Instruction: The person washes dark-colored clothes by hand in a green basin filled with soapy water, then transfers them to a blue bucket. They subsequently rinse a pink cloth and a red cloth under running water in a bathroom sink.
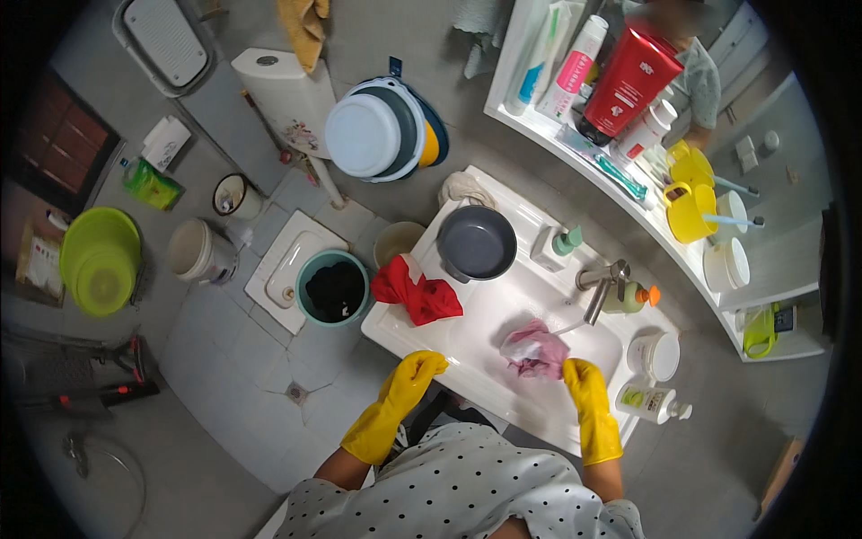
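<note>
Both my hands wear yellow rubber gloves. My right hand point(585, 384) is at the near right of the sink basin, its fingers closed at the edge of a wet pink cloth point(536, 349). The cloth lies bunched on the basin floor, under a thin stream from the metal tap point(599, 286). My left hand point(415, 370) is by the sink's point(480, 355) front left rim, with its fingers curled together and nothing visible in them. Beyond it a red cloth point(417, 292) drapes over the left rim. A dark grey basin point(477, 242) stands on the sink's left side.
Along the sink's back are a soap dispenser point(555, 244) and an orange-topped bottle point(632, 297). A white jar point(654, 357) and a pump bottle point(648, 402) stand at the right. On the floor, a teal bucket point(310, 269) holds dark cloth. A mirrored shelf point(620, 184) holds toiletries.
</note>
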`<state>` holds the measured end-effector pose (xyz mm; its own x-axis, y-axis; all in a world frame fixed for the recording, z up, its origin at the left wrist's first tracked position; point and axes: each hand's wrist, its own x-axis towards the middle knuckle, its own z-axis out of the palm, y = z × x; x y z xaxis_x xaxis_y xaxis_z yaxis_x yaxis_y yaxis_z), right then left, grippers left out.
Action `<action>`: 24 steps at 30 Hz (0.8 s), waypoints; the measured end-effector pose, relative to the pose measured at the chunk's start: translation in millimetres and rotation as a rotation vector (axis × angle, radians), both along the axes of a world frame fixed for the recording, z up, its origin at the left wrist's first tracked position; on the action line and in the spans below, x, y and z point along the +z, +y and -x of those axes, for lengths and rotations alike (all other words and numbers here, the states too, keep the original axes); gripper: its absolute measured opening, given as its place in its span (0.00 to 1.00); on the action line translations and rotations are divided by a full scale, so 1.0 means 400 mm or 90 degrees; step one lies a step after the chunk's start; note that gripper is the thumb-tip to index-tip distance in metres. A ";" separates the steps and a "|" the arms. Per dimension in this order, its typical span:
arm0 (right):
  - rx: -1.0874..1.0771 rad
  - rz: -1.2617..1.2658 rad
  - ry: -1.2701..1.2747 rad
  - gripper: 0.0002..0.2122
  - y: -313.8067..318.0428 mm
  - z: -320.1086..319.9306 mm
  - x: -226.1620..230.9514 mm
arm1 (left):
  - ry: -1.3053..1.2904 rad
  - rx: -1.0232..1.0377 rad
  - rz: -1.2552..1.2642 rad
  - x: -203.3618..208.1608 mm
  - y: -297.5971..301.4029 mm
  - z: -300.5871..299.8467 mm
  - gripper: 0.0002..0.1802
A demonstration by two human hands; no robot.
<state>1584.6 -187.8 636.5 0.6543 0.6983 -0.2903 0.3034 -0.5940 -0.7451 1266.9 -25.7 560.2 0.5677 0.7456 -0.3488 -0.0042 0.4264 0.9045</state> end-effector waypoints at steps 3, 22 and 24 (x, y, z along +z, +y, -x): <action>0.008 0.074 0.017 0.13 0.017 0.057 -0.014 | 0.042 0.053 -0.038 0.027 -0.022 0.079 0.12; 0.264 -0.087 -0.110 0.13 0.684 0.484 -0.219 | 0.135 0.187 -0.018 -0.125 0.197 0.634 0.12; 0.098 -0.180 0.026 0.11 0.693 0.464 -0.242 | 0.136 0.264 0.045 -0.166 0.235 0.743 0.13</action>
